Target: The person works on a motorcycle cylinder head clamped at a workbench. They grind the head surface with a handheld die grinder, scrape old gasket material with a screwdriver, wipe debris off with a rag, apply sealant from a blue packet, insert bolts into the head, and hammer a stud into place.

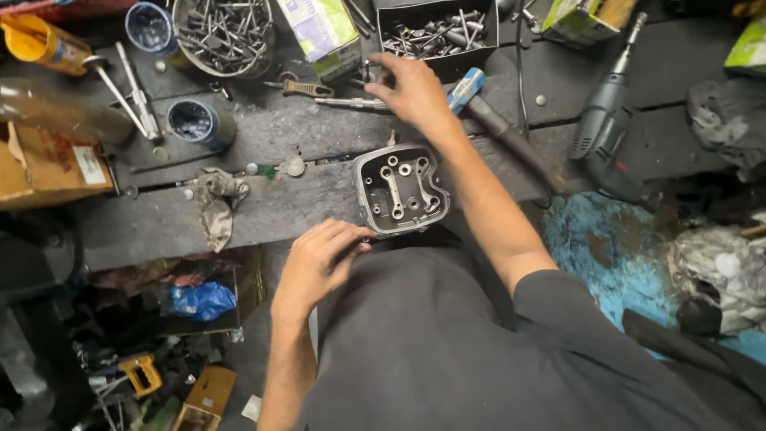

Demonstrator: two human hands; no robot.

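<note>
A grey metal engine cover [401,190] with rocker arms inside lies open side up at the near edge of a dark wooden workbench [279,207]. My left hand [319,259] rests at the cover's near left corner, fingers curled against its rim. My right hand [411,88] reaches across the bench to the far side, fingers spread over small tools next to a black tray of bolts [437,32]. What the right fingertips touch is hidden. A blue-handled tool [467,88] lies just right of that hand.
A round tin of nails [223,33], two blue-rimmed cans [198,121], a screwdriver [307,88], a dirty rag [214,203], cardboard boxes [48,164] and a power drill [604,120] crowd the bench. Clutter lies on the floor at lower left.
</note>
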